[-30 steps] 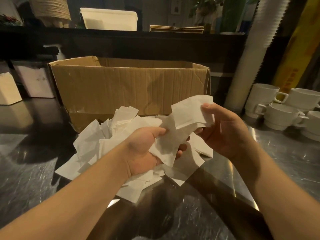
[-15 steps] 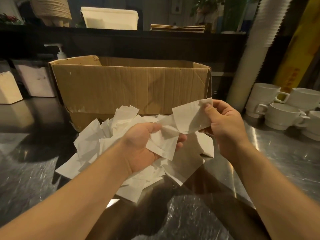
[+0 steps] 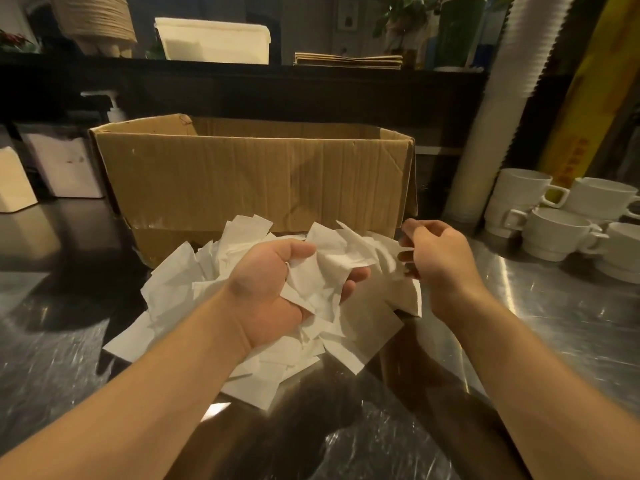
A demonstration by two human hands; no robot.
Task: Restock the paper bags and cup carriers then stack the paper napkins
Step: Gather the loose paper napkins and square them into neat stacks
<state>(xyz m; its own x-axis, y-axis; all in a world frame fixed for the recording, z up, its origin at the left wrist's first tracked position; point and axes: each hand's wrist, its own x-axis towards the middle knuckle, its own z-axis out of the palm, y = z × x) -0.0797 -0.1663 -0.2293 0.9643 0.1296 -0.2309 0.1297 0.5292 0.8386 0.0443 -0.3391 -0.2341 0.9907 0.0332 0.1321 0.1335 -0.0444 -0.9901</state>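
Several crumpled white paper napkins [image 3: 325, 271] fill the cupped left hand [image 3: 273, 289].

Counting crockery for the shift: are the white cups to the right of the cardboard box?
Yes, the white cups stand on the steel counter to the right of the cardboard box.

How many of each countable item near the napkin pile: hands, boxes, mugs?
Hands: 2, left hand gripping a bunch of napkins, right hand beside it, fingers curled
Cardboard box: 1
White mugs: 5 in view, partly cut off at the frame edge
Loose napkins: too many and overlapped to count
Total counted: 8
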